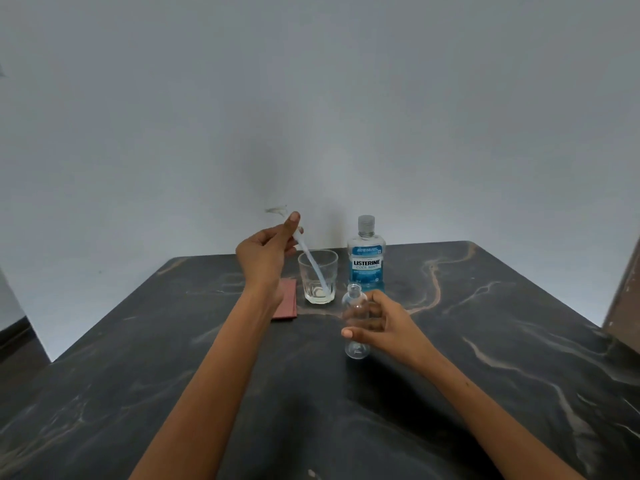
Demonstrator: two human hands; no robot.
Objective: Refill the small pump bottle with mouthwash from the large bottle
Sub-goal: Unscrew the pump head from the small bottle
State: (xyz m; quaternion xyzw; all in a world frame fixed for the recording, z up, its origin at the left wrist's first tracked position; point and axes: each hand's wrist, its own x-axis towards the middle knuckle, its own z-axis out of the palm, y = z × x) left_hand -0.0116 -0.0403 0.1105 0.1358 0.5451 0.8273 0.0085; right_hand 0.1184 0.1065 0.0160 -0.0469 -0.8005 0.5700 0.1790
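Observation:
A small clear bottle (354,308) stands upright on the dark marbled table (485,341), its neck uncapped, and my right hand (381,323) is closed around its middle. My left hand (266,252) holds the pump head, whose long white dip tube (317,268) slants down into a clear drinking glass (318,277). Behind the small bottle stands the large Listerine mouthwash bottle (366,258) with blue liquid and its grey cap on.
A reddish-brown flat cloth or card (287,303) lies left of the glass, partly under my left wrist. The table meets a grey wall at the back. A wooden edge (623,292) rises at the far right.

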